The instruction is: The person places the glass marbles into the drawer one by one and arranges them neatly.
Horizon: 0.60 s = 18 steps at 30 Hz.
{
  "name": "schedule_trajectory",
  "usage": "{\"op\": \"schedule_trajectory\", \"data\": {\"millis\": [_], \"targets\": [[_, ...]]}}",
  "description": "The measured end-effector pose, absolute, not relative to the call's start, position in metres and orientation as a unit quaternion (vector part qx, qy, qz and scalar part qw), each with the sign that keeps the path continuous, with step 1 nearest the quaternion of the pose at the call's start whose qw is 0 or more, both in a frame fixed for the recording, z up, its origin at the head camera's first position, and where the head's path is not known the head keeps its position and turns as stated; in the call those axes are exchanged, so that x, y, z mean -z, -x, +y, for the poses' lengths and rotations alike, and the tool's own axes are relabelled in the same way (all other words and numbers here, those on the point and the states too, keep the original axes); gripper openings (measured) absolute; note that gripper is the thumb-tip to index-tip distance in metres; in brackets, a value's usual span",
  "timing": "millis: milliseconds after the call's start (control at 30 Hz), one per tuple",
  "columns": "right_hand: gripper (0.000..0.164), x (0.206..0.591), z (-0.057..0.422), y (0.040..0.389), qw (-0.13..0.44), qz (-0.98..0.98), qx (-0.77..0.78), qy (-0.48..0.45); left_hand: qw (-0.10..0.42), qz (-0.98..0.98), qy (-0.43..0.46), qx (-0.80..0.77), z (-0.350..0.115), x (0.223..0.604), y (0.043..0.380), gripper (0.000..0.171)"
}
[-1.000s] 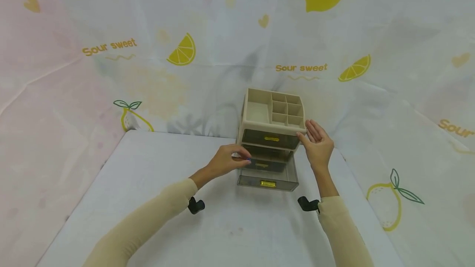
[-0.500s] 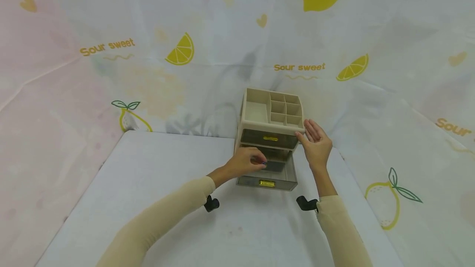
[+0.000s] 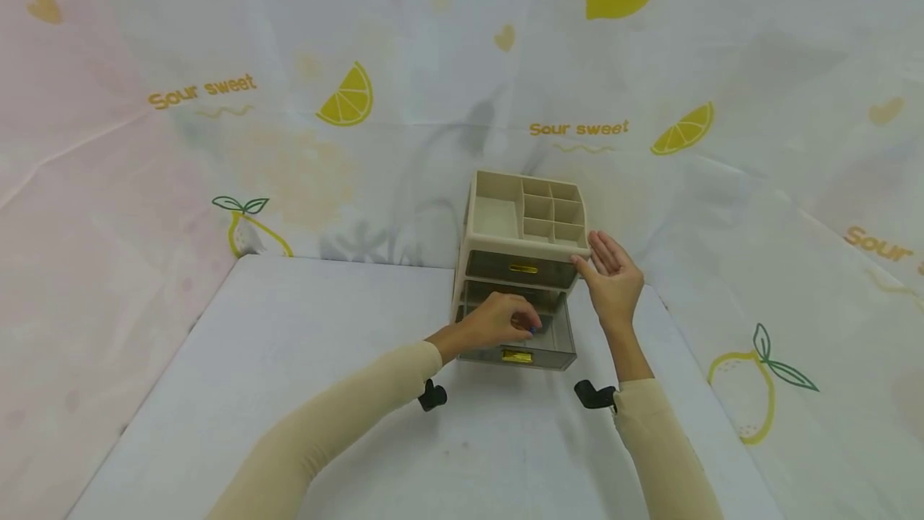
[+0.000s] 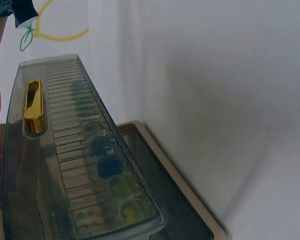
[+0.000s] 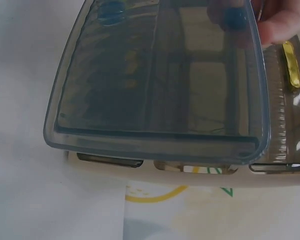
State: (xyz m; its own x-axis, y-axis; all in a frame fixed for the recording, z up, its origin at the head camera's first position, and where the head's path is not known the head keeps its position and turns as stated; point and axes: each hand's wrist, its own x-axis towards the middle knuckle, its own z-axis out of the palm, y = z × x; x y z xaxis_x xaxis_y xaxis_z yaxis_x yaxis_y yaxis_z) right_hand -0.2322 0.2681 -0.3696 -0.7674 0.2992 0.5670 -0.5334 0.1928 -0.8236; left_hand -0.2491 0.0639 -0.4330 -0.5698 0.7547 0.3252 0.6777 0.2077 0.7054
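Note:
My left hand (image 3: 503,321) pinches a small blue piece (image 3: 532,330) over the pulled-out bottom drawer (image 3: 557,359). In the right wrist view the blue piece (image 5: 236,19) shows through the clear drawer wall, at the fingertips; its exact kind I cannot tell. Several round pieces, blue (image 4: 110,166) and yellow-green (image 4: 134,212), show through the drawer in the left wrist view. My right hand (image 3: 613,283) rests at the right front corner of the beige desktop organizer (image 3: 520,245), its thumb at the front edge and its fingers extended along the side.
Divided compartments (image 3: 537,207) form the organizer's top. Its upper drawer (image 3: 491,266) is closed and has a gold handle (image 3: 523,269). A white table (image 3: 325,327) lies beneath, and a lemon-patterned cloth (image 3: 404,175) hangs behind and at both sides.
My left hand has moved right and slightly down, carrying the blue piece from the organizer's left side to over the open drawer. My right hand stays at the organizer's corner.

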Motion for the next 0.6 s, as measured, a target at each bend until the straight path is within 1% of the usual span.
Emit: {"op": "schedule_trajectory", "data": {"millis": [233, 467, 600], "targets": [[0.059, 0.37, 0.268, 0.231, 0.33, -0.699, -0.629, -0.079, 0.069, 0.787, -0.46, -0.406, 0.075, 0.436, 0.252, 0.017], [0.057, 0.369, 0.267, 0.231, 0.331, -0.696, -0.633, -0.079, 0.131, 0.799, -0.457, -0.369, 0.082, 0.44, 0.255, 0.014], [0.057, 0.37, 0.267, 0.233, 0.334, -0.694, -0.632, -0.081, 0.151, 0.8, -0.454, -0.363, 0.083, 0.44, 0.259, 0.011]]}}
